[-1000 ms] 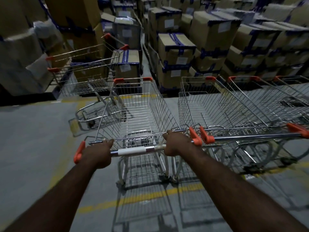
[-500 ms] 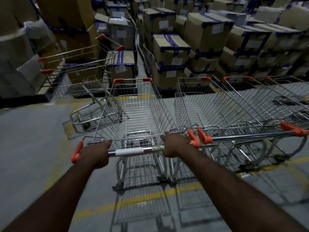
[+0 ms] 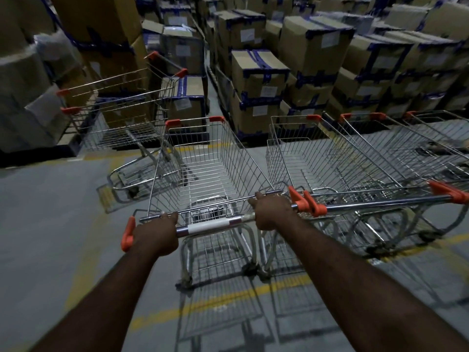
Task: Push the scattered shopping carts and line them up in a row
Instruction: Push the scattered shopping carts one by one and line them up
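As half a second ago, the left hand (image 3: 154, 232) and right hand (image 3: 272, 212) still curl fingers round the chrome handle bar (image 3: 213, 224) of the silver wire orange-cornered shopping cart (image 3: 210, 158), just left of the row of matching carts (image 3: 330, 161), whose far-right basket (image 3: 446, 128) holds something dark

Floor (image 3: 50, 212) lies open to the left of the held cart (image 3: 210, 168), with room there beside the left hand (image 3: 154, 233). Right side is tight: neighbouring cart (image 3: 317, 158) stands just beside, its orange handle end (image 3: 308, 207) near the right hand (image 3: 272, 212). More carts (image 3: 418, 148) fill the row beyond it. Front left: stray cart (image 3: 127, 123), angled, base close to the held cart's front corner. Ahead: a strip of floor, then stacked boxes (image 3: 258, 72) block the way. A narrow aisle (image 3: 212, 97) runs between the stacks.
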The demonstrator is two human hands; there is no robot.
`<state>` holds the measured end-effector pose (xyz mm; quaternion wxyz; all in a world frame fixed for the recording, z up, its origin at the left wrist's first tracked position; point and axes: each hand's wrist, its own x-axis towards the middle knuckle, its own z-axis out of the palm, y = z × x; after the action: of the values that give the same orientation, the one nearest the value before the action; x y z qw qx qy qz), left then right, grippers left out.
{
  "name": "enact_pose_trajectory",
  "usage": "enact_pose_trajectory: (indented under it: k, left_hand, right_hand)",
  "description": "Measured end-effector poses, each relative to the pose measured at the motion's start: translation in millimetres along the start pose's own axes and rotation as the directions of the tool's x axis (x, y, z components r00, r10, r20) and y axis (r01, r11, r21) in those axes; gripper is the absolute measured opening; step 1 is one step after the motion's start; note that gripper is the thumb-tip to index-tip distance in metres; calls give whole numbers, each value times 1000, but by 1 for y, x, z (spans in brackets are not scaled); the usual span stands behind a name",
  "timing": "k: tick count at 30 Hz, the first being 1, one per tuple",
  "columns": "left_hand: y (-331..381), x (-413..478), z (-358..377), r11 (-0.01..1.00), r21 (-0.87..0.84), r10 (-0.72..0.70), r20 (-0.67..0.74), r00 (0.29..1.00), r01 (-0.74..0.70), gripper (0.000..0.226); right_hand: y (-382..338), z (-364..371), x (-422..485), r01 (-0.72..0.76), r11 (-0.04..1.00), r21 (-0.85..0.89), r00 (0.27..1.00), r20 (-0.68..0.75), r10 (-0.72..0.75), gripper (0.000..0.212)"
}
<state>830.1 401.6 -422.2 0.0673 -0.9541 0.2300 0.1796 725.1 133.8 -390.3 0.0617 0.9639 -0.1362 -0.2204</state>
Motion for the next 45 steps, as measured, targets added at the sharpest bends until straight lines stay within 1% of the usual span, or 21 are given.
enact_pose_trajectory:
  k: [4, 8, 12, 16, 19, 27, 32, 36, 40, 42, 45]
  left_hand:
    - [3, -2, 1, 1000, 2, -8, 10, 1000, 8, 78]
    - [1, -5, 3, 1000, 17, 2, 1, 1000, -2, 78]
    - [-2, -9, 2, 999, 44, 8, 6, 1000, -8, 79]
    - [-8, -12, 3, 997, 74, 29, -10, 1000, -28, 78]
    - [-9, -13, 5, 995, 94, 33, -9, 999, -32, 77]
    - [-2, -18, 6, 998, 66, 24, 2, 1000, -24, 79]
    - [-15, -14, 5, 998, 62, 22, -12, 1000, -21, 81]
    - [-14, -16, 0, 998, 69, 11, -3, 1000, -11, 80]
    - [-8, -16, -2, 997, 73, 2, -15, 1000, -1, 78]
    - [-8, -16, -2, 997, 76, -3, -16, 1000, 5, 78]
    - [-9, -16, -4, 998, 61, -12, -21, 1000, 14, 78]
  right_hand:
    - [2, 0, 0, 5, 1000, -10, 1000, -9, -6, 77]
    - [-1, 2, -3, -11, 1000, -29, 1000, 17, 11, 78]
    - [-7, 5, -8, -22, 1000, -8, 999, 28, 22, 78]
    - [-13, 13, -18, -40, 999, 17, 999, 17, 40, 73]
    - [-15, 20, -22, -45, 999, 18, 999, 3, 45, 72]
    - [-10, 15, -26, -42, 999, 29, 999, 24, 41, 72]
    - [-19, 18, -26, -42, 998, 36, 999, 9, 41, 75]
    - [-19, 20, -25, -25, 998, 63, 999, -24, 26, 73]
    - [-7, 22, -24, 11, 992, 124, 998, -63, -3, 80]
    - [3, 27, -28, 30, 994, 102, 991, -130, -17, 85]
    - [32, 38, -36, 5, 1000, -12, 962, -271, -8, 85]
